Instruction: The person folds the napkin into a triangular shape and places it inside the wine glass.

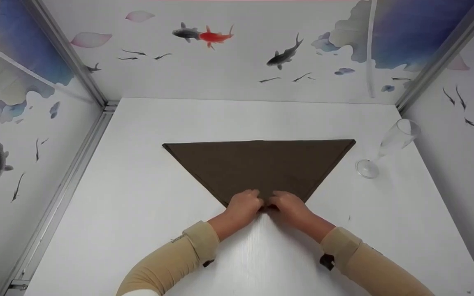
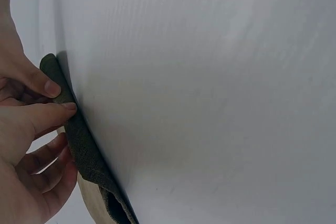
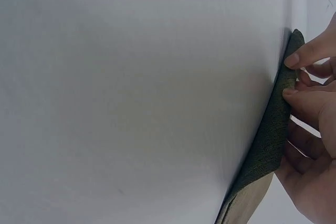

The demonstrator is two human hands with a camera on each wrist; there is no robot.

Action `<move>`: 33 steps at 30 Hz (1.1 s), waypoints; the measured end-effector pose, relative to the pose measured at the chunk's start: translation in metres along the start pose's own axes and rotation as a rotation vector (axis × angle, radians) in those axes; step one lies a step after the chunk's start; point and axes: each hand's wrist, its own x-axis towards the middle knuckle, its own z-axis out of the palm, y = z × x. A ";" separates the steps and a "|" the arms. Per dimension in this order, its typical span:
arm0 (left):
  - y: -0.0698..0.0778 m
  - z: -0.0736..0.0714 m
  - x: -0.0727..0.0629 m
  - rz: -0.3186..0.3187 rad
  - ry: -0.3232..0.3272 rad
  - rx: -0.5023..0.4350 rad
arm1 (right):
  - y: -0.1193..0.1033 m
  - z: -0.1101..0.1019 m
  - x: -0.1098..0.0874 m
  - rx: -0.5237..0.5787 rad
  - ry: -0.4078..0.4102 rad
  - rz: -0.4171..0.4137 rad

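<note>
A dark brown cloth napkin (image 1: 257, 164), folded into a triangle, lies flat with its long straight edge at the far side. Its near corner is turned up into a short roll (image 2: 84, 148). At that roll my left hand (image 1: 243, 207) pinches the cloth between thumb and fingers. Close beside it, my right hand (image 1: 290, 209) pinches the same roll. Both thumbs press on the rolled edge in the wrist views, where the roll (image 3: 268, 135) looks like a narrow dark tube. The fingers behind the cloth are partly hidden.
A clear stemmed glass (image 1: 397, 135) stands on the white table (image 1: 138, 230) to the right of the napkin, its round foot (image 1: 367, 168) toward me. White panels (image 1: 237, 78) printed with fish and leaves enclose the back and both sides, with metal rails (image 1: 64, 193) at the corners.
</note>
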 end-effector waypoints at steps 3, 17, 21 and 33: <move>0.001 0.000 0.001 -0.011 -0.021 0.038 | 0.000 -0.001 0.001 0.011 -0.007 0.017; -0.003 0.001 0.005 -0.046 0.022 -0.021 | 0.002 0.004 0.008 -0.061 0.063 0.077; -0.004 0.003 0.005 -0.039 0.053 0.047 | 0.003 0.003 0.010 -0.104 0.057 0.060; -0.005 -0.002 0.005 0.037 -0.047 0.109 | 0.002 0.003 0.006 -0.124 -0.042 0.029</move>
